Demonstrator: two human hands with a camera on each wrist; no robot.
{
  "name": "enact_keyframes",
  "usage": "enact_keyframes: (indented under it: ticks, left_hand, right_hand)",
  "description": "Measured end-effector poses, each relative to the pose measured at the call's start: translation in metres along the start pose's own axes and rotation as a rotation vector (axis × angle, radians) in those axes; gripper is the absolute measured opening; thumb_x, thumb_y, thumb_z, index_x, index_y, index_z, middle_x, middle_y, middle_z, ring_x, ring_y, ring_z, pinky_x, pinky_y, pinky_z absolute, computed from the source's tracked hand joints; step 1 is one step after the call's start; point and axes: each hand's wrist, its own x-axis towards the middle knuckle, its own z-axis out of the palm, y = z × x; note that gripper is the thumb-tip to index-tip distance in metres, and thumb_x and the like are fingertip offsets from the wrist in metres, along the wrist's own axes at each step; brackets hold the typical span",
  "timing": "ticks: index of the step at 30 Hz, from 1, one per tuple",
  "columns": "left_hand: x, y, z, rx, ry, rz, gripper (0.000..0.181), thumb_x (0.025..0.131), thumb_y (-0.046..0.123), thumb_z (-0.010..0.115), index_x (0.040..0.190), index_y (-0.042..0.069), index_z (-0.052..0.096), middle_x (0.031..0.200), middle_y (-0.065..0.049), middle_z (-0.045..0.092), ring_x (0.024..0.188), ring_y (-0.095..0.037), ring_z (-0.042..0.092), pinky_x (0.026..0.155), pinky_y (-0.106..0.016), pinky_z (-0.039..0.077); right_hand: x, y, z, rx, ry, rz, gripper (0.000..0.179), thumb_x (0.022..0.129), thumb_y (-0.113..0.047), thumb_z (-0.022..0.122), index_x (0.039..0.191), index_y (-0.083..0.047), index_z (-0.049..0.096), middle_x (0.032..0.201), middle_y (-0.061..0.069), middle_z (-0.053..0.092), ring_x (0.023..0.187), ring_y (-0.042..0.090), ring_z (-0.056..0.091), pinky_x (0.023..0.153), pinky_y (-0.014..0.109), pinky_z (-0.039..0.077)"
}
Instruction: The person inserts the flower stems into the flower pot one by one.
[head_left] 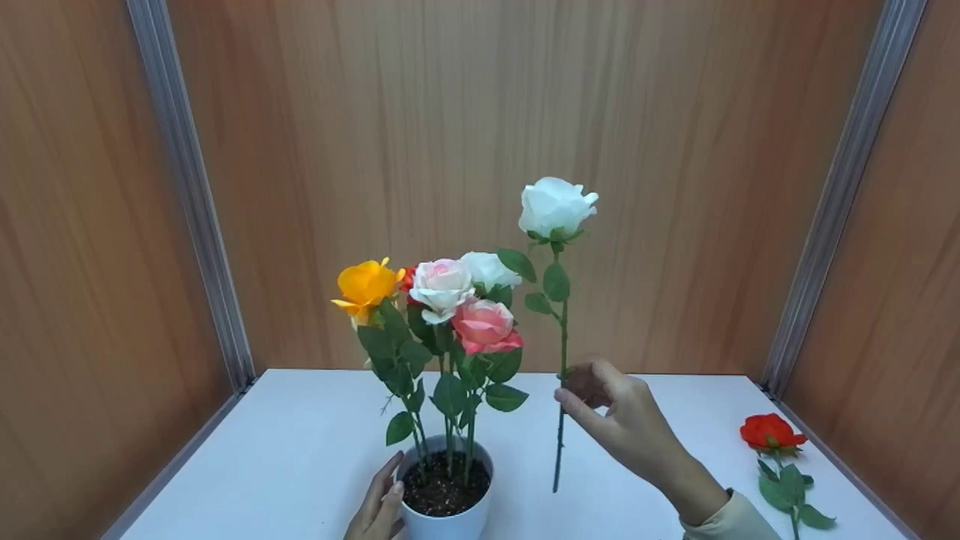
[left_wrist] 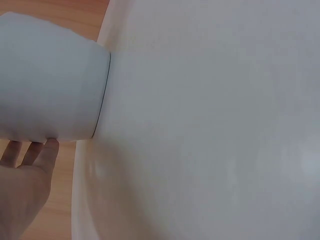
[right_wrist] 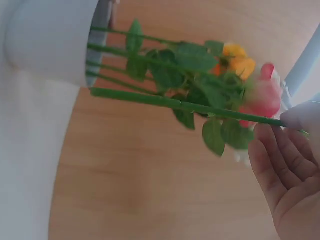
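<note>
A white rose (head_left: 556,210) stands upright above the table, its long green stem (right_wrist: 170,102) pinched between the thumb and fingers of my right hand (head_left: 628,424). The stem's lower end hangs to the right of a white flowerpot (head_left: 450,521) with dark soil (head_left: 442,487). Against the pot's left side my left hand (head_left: 376,504) rests its fairly straight fingertips (left_wrist: 49,147). Out of the soil rise several roses: an orange rose (head_left: 367,289), a pale pink rose (head_left: 441,286), a pink rose (head_left: 487,327), another white rose (head_left: 489,270) and a partly hidden red rose (head_left: 407,279).
On the right side of the white table (head_left: 300,450) lies another red rose (head_left: 771,433) with its leafy stem. Wood panels (head_left: 480,135) enclose the table at the back and both sides, with metal posts (head_left: 199,195) at the corners.
</note>
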Motion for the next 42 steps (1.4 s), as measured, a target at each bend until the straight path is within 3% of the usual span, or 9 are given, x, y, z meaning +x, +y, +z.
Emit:
enact_keyframes:
  ticks: [9, 19, 30, 42]
  left_hand:
    - [0.001, 0.003, 0.0, -0.003, 0.006, 0.014, 0.077, 0.089, 0.062, 0.039, 0.145, 0.012, 0.022, 0.142, -0.029, 0.021, 0.127, -0.053, 0.015, 0.085, -0.065, 0.039]
    - [0.0, 0.001, 0.0, -0.014, 0.009, 0.001, 0.076, 0.089, 0.06, 0.04, 0.145, 0.012, 0.022, 0.142, -0.029, 0.021, 0.127, -0.054, 0.014, 0.084, -0.068, 0.037]
    - [-0.001, 0.001, 0.002, -0.015, 0.028, -0.003, 0.077, 0.088, 0.062, 0.041, 0.144, 0.012, 0.023, 0.142, -0.029, 0.021, 0.126, -0.055, 0.014, 0.084, -0.069, 0.036]
    - [-0.002, 0.003, 0.002, 0.005, 0.027, -0.031, 0.078, 0.087, 0.064, 0.04, 0.144, 0.014, 0.024, 0.142, -0.027, 0.022, 0.127, -0.053, 0.014, 0.085, -0.066, 0.037]
  right_hand:
    - [0.016, -0.029, 0.038, 0.086, -0.001, -0.113, 0.024, 0.09, -0.022, 0.061, 0.11, -0.01, 0.054, 0.084, -0.004, 0.067, 0.069, 0.008, 0.064, 0.058, 0.025, 0.055]
    - [0.023, -0.036, 0.081, 0.123, -0.039, -0.183, 0.018, 0.091, -0.02, 0.058, 0.106, -0.012, 0.053, 0.086, -0.002, 0.068, 0.073, 0.004, 0.063, 0.059, 0.02, 0.054]
    - [0.022, -0.028, 0.119, 0.154, -0.082, -0.176, 0.012, 0.093, -0.021, 0.056, 0.103, -0.015, 0.053, 0.083, -0.009, 0.065, 0.07, 0.004, 0.061, 0.057, 0.017, 0.052]
    - [0.024, -0.018, 0.134, 0.206, -0.16, -0.052, 0.017, 0.092, -0.025, 0.056, 0.105, -0.014, 0.054, 0.087, -0.006, 0.066, 0.074, 0.007, 0.065, 0.062, 0.017, 0.053]
